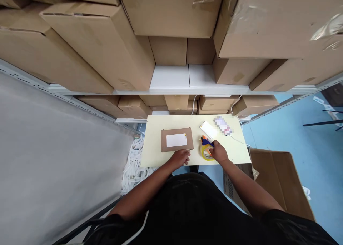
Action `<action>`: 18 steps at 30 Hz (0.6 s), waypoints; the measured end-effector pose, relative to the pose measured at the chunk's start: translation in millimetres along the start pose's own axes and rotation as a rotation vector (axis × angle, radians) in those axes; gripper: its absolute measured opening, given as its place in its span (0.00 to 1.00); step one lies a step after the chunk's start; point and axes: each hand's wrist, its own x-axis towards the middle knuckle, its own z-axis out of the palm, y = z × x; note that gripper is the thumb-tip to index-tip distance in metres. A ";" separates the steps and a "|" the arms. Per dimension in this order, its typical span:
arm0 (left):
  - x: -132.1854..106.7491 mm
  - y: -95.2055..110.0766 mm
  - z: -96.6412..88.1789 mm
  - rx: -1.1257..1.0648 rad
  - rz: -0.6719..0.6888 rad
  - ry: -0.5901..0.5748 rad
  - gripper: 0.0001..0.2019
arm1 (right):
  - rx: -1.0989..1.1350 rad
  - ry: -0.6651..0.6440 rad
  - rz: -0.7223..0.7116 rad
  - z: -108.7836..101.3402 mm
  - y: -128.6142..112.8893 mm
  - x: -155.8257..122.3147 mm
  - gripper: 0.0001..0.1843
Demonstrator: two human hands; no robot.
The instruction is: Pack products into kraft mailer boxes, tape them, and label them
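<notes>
A small brown cardboard package (177, 149) with a white label (176, 140) lies flat on the cream tabletop, left of centre. At its near edge is my left hand (180, 158), its fingers curled in with nothing visible in them; whether it touches the cardboard I cannot tell. To the right, my right hand (219, 152) is closed around the handle of a tape dispenser (205, 141). The dispenser is orange and blue and carries a yellowish roll of tape (204, 155). Just beyond it lies a stack of white labels (208, 130).
A phone-like object (223, 125), blurred out, lies at the table's (155, 123) far right with a cable. Shelves of cardboard boxes (171, 13) rise behind and overhead. An opened carton (278, 180) stands right of the table. Paper strips (134, 163) litter the floor at left.
</notes>
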 end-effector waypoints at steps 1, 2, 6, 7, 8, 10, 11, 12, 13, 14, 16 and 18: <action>4.0 4.1 3.2 -0.087 -0.070 -0.035 0.22 | 0.000 0.057 -0.046 -4.1 -3.8 -12.4 0.18; 7.1 8.3 5.2 -0.161 -0.127 -0.067 0.24 | -0.003 0.117 -0.098 -7.4 -8.6 -25.7 0.20; 7.6 18.3 8.8 -0.323 -0.123 -0.123 0.22 | -0.046 0.295 -0.263 -12.5 -33.7 -76.5 0.28; 5.5 18.1 9.7 -0.332 -0.086 -0.121 0.19 | -0.059 0.311 -0.270 -12.4 -39.8 -86.8 0.30; 3.0 17.1 10.6 -0.324 -0.055 -0.118 0.16 | -0.069 0.317 -0.260 -11.9 -45.1 -95.8 0.31; -1.4 14.1 11.9 -0.226 -0.027 -0.104 0.12 | -0.074 0.310 -0.212 -10.1 -52.4 -109.7 0.32; -2.7 13.4 12.0 -0.105 -0.012 -0.093 0.12 | -0.069 0.299 -0.185 -8.7 -54.1 -114.7 0.33; -2.8 13.7 11.9 0.054 0.012 -0.084 0.13 | -0.057 0.280 -0.158 -6.8 -54.3 -118.5 0.33; -1.6 15.6 11.5 0.225 0.041 -0.077 0.14 | -0.035 0.252 -0.130 -4.2 -53.1 -121.2 0.33; 1.2 19.1 11.0 0.380 0.068 -0.074 0.15 | -0.002 0.215 -0.100 -0.8 -50.6 -122.9 0.33; 12.1 30.9 10.3 0.591 0.106 -0.075 0.16 | 0.101 0.130 -0.021 8.0 -42.4 -123.4 0.34; 29.9 47.6 10.4 0.696 0.120 -0.065 0.14 | 0.220 0.060 0.058 18.7 -30.9 -120.9 0.33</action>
